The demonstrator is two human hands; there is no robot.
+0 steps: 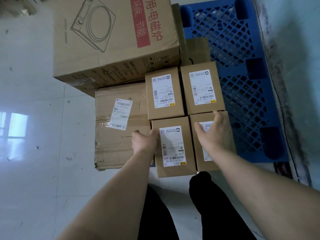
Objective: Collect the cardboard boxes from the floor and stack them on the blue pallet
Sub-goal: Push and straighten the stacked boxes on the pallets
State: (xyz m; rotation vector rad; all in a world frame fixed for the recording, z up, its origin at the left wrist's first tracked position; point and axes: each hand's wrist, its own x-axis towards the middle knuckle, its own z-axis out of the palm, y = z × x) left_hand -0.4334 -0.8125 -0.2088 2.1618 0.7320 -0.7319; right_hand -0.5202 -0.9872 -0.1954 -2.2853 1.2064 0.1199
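Observation:
Several small labelled cardboard boxes sit in a tight block on the blue pallet (245,94). My left hand (144,140) curls over the left edge of the near left box (173,153). My right hand (213,132) lies with spread fingers on top of the near right box (216,160), covering part of its label. Behind them stand the far left box (164,94) and the far right box (202,87). A medium taped box (119,125) lies to the left, and a large printed box (112,37) rests behind it.
A white tiled floor (31,153) spreads to the left and in front. A dirty wall (303,66) runs along the pallet's right side. Bare blue grid shows at the pallet's right half. My dark trouser legs (204,213) are below.

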